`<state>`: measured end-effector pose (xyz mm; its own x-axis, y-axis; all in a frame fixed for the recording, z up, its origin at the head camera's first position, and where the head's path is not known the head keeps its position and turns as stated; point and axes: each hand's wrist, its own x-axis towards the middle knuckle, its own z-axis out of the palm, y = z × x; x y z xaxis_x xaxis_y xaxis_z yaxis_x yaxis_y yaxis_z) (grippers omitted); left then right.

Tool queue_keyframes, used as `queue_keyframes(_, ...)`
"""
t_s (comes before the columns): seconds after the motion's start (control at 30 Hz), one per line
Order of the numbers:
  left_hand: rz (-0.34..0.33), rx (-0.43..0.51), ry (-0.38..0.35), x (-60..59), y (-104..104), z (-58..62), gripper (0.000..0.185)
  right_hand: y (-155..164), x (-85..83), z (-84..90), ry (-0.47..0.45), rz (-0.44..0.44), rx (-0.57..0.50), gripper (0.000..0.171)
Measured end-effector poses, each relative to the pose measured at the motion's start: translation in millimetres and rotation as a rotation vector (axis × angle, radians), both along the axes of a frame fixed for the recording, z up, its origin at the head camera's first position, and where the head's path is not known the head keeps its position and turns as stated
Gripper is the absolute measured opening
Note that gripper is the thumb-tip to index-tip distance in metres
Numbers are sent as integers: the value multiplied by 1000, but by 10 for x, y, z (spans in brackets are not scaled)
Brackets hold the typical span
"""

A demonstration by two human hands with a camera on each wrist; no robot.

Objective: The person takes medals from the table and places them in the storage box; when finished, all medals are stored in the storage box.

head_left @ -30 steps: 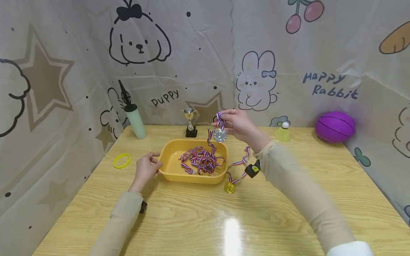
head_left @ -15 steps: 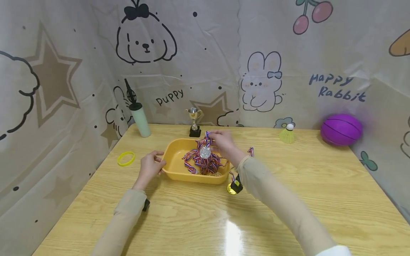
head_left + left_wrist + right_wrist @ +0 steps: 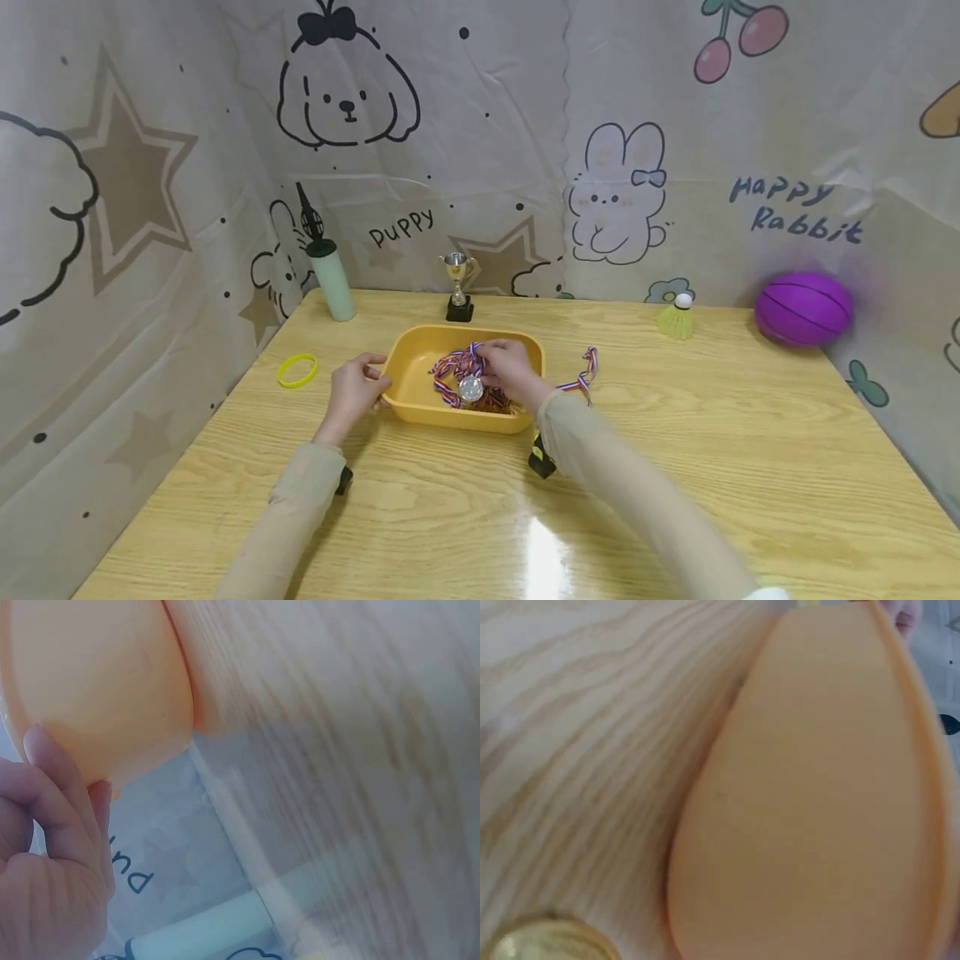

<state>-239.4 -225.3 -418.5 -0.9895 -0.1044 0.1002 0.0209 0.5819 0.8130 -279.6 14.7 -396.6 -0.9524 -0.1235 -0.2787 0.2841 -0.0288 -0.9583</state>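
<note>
Pinching the red-white-blue ribbon (image 3: 462,363) of a round silver medal (image 3: 471,388), the right hand (image 3: 510,369) likely sets it in the yellow plastic tub (image 3: 450,418) the left hand (image 3: 355,389) grips; release seems due.

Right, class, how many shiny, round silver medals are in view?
1 clearly visible: a shiny, round silver medal, just below the right hand, over or in the yellow rectangular plastic tray. Others may be hidden among the tangled red-white-blue ribbons.
</note>
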Motion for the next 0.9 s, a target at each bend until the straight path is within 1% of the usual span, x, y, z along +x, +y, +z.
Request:
queue_keyframes(0.2,0,-2,6,7,8,14,41,-92,4,-113,18,55,84,26)
queue_keyframes(0.27,-1,-3,9,8,7,12,41,-104,12,-156,25,71,133,25)
queue_keyframes(0.43,3,1,11,14,3,6,41,-114,6,-225,51,84,218,24)
queue_keyframes(0.73,0,-10,2,8,0,9,39,-94,6,-206,78,92,233,23)
queue_keyframes(0.9,-4,-5,0,12,-1,4,39,-80,19,-205,106,74,222,34)
